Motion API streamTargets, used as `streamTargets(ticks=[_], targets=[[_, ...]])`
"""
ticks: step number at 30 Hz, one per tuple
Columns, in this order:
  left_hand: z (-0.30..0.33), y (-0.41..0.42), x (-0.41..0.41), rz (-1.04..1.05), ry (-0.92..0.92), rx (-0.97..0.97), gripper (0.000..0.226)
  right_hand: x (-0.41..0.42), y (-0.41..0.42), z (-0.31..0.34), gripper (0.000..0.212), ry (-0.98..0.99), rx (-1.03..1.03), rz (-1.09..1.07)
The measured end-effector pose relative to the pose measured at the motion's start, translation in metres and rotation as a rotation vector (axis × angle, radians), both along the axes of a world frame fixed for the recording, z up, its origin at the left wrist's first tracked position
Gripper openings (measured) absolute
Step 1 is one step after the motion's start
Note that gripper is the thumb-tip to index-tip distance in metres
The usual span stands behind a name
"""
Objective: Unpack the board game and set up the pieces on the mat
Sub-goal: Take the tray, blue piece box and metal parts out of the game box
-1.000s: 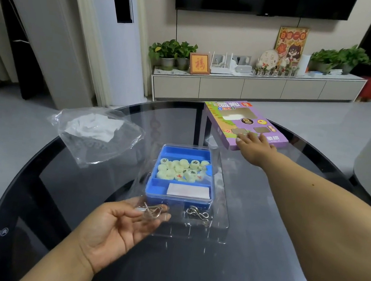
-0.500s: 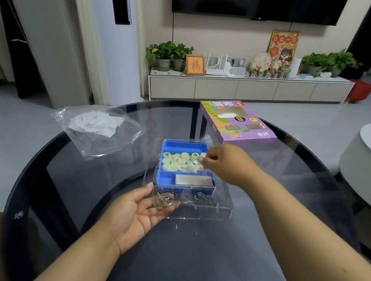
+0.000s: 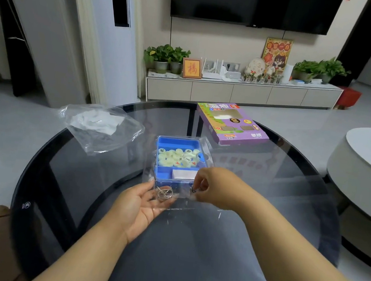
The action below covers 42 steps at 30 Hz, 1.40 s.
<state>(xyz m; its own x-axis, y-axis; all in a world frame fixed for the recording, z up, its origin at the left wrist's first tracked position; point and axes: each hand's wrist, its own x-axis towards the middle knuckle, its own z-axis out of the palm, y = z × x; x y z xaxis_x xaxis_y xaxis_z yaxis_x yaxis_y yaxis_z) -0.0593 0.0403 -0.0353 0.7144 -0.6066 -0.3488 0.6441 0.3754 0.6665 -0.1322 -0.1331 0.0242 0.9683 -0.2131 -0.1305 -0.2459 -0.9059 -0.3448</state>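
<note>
- Two hands work at the near edge of a clear plastic insert (image 3: pixel 199 142) on a round dark glass table (image 3: pixel 263 224), with the unpacking step of the board game task under way and no piece yet laid out.
- At far left, a crumpled clear plastic bag (image 3: pixel 99 127) with a white folded sheet inside lies on the glass, well apart from the hands; whether that sheet is the mat cannot be told.
- The person's left hand (image 3: pixel 144 202) lies palm up with fingers relaxed and spread, supporting the insert's near left corner beneath a wire puzzle (image 3: pixel 164 192).
- At centre, the blue tray (image 3: pixel 180 143) sits inside the insert, holding a cluster of pale round game pieces (image 3: pixel 178 158) in its far compartment and a white card (image 3: pixel 184 175) in the near one.
- The right hand (image 3: pixel 213 188) has its fingertips pinched together on a small metal ring piece (image 3: pixel 193 189) at the insert's near right corner.
- Farther right and back, the purple game box (image 3: pixel 231 124) rests on the table, untouched.
- Next, by the look of it: lifting the metal bits clear, then freeing the blue tray so the round pieces can come out without spilling.
- A flat mat needs spreading before anything is placed.
</note>
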Motion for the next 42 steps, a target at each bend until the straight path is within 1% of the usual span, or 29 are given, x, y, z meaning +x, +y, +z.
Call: streamTargets(ticks=[2, 5, 7, 8, 9, 11, 12, 14, 16, 19, 22, 24, 26, 27, 30, 33, 38, 42], targets=[[0.000, -0.001, 0.000, -0.001, -0.005, 0.007, 0.032, -0.002, -0.004, -0.003, 0.011, -0.041, 0.186, -0.024], [0.000, -0.001, 0.000, 0.004, -0.017, 0.015, 0.032, -0.002, -0.011, -0.007, 0.011, -0.148, 0.487, -0.130], [0.000, 0.000, 0.000, 0.018, -0.012, 0.014, 0.033, 0.003, -0.021, -0.008, 0.013, -0.313, 0.658, -0.270], [0.000, 0.000, 0.001, 0.021, -0.011, 0.012, 0.033, 0.006, -0.030, -0.009, 0.016, -0.410, 0.716, -0.359], [0.000, 0.000, 0.001, 0.021, -0.012, 0.012, 0.033, 0.010, -0.043, -0.011, 0.018, -0.487, 0.732, -0.454], [0.000, 0.000, 0.001, 0.022, -0.017, 0.016, 0.032, 0.017, -0.072, -0.020, 0.018, -0.562, 0.683, -0.627], [0.000, 0.000, 0.001, 0.021, -0.021, 0.017, 0.031, 0.019, -0.088, -0.025, 0.015, -0.549, 0.640, -0.699], [0.001, 0.000, 0.000, 0.016, -0.030, 0.020, 0.030, 0.023, -0.114, -0.037, 0.003, -0.444, 0.514, -0.802], [0.002, 0.000, 0.000, 0.013, -0.034, 0.022, 0.029, 0.025, -0.133, -0.047, 0.018, -0.338, 0.411, -0.845], [0.004, -0.001, -0.001, 0.004, -0.032, 0.022, 0.028, 0.025, -0.145, -0.053, 0.036, -0.251, 0.272, -0.827], [0.005, -0.001, -0.001, 0.001, -0.030, 0.029, 0.029, 0.028, -0.148, -0.060, 0.045, -0.271, 0.167, -0.815], [0.005, -0.002, -0.001, -0.001, -0.030, 0.030, 0.029, 0.029, -0.147, -0.066, 0.044, -0.264, 0.042, -0.740], [0.006, -0.002, -0.001, 0.001, -0.031, 0.026, 0.029, 0.032, -0.149, -0.069, 0.041, -0.176, -0.076, -0.657], [0.006, -0.002, -0.002, 0.003, -0.032, 0.026, 0.029, 0.033, -0.151, -0.069, 0.040, -0.118, -0.103, -0.635], [0.006, -0.002, -0.002, 0.005, -0.040, 0.032, 0.030, 0.035, -0.166, -0.064, 0.046, 0.009, -0.111, -0.584], [0.007, -0.001, -0.003, 0.016, -0.036, 0.038, 0.030, 0.036, -0.181, -0.059, 0.054, 0.088, -0.081, -0.575], [0.006, -0.002, -0.001, 0.029, -0.036, 0.047, 0.031, 0.039, -0.192, -0.059, 0.056, 0.143, -0.076, -0.587], [0.005, -0.003, 0.000, 0.020, -0.043, 0.044, 0.032, 0.048, -0.193, -0.064, 0.060, 0.147, -0.064, -0.609]])
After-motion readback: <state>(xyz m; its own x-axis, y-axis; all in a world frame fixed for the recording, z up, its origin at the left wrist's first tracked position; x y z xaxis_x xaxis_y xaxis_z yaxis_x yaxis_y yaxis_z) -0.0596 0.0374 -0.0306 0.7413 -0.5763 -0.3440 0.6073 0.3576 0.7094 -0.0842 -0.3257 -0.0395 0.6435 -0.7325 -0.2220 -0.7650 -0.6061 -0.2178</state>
